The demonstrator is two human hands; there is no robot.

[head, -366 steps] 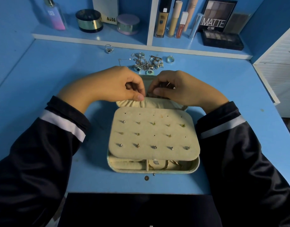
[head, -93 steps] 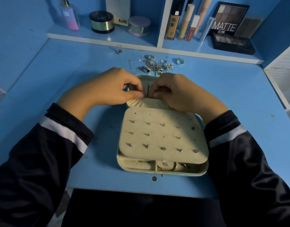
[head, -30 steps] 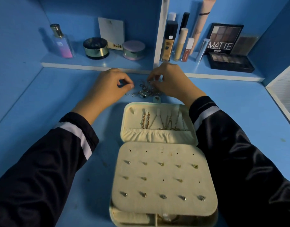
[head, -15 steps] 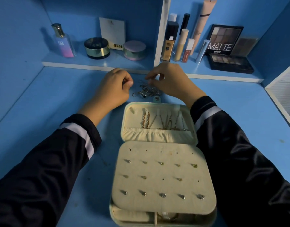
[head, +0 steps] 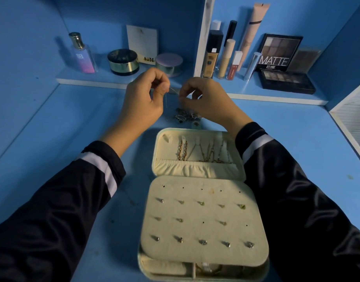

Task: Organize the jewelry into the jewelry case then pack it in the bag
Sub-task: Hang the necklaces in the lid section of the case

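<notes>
Our left hand [head: 144,100] pinches the thin chain [head: 173,90] at nine o'clock — our right hand [head: 207,102] at three, fingers curled. The jewelry pile [head: 187,117] lies at six.

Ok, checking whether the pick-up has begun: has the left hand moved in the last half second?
Yes. The left hand has risen from the jewelry pile; its knuckles now overlap the shelf edge, pinching a thin chain.

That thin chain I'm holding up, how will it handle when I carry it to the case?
Probably floppy: the chain sags between the left hand and right hand, with a length dangling. Likely very light, since fingertip pinches carry it. The dangling part hangs near the jewelry pile, so it may snag there.
</notes>
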